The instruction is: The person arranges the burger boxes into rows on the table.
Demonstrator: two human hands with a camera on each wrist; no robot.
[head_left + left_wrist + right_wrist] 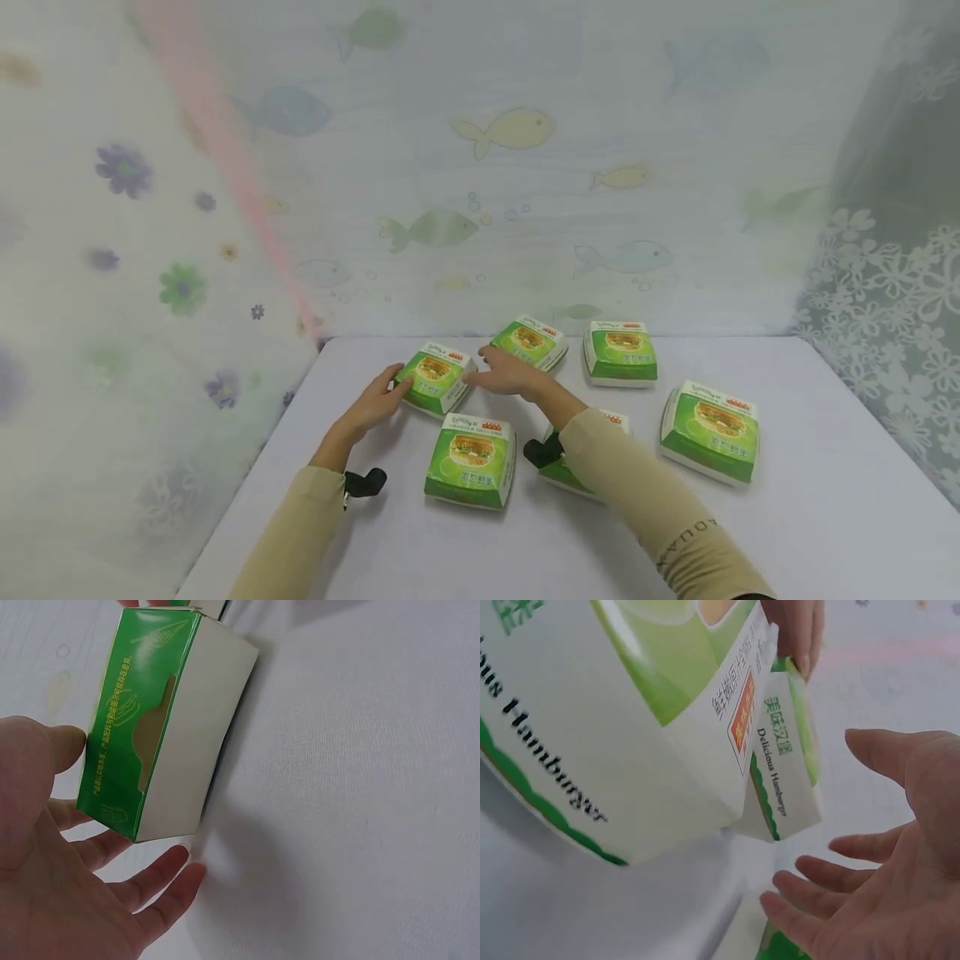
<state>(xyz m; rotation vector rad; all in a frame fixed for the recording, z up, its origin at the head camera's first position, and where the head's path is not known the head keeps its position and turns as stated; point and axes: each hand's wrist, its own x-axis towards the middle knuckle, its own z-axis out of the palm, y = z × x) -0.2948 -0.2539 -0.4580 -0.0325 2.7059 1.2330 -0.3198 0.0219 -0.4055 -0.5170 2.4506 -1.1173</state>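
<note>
A green-and-white hamburger box [435, 379] sits at the back left of the table, its picture side up. At its left end is my left hand [378, 404], with the thumb and nearest fingers holding a corner. In the left wrist view the thumb [69, 747] meets the box's top edge, while the index and middle fingertips pass behind the box [124, 742]. My right hand [506, 375] reaches to the box's right side with fingertips near its edge. The right wrist view shows this right hand [900, 877] with fingers spread and nothing held.
Several matching boxes stand on the white table [817, 500]: one front left [471, 461], one back middle [528, 340], one back right [621, 354], one far right [710, 432]. Another box [562, 473] is partly hidden under the right forearm. A fish-patterned curtain [525, 192] hangs behind.
</note>
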